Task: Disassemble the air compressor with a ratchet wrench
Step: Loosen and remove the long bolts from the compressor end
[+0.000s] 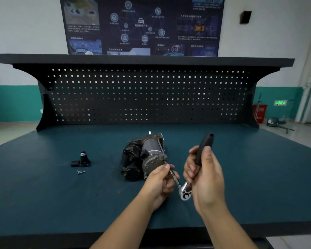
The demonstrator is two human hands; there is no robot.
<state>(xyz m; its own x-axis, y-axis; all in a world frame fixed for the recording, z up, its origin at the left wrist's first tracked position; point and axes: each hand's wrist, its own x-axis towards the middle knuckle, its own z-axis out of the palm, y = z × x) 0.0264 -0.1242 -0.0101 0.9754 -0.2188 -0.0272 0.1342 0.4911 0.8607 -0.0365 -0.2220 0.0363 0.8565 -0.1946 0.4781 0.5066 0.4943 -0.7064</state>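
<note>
Bench: green mat. Compressor lies mid-bench, just beyond hands. Right hand wraps wrench handle, head down. Left hand pinches thin rod running from compressor to wrench head. Black part and two screws lie well left.

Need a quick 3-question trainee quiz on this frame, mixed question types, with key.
1. True or false: the right hand grips the ratchet wrench by its black handle.
2. The left hand pinches: A) a screwdriver B) the thin metal shaft at the wrench head C) a pair of pliers.
3. Fill in: the two loose screws lie on the bench mat to the ____ of the air compressor.

Key: 1 true; 2 B; 3 left.
</note>
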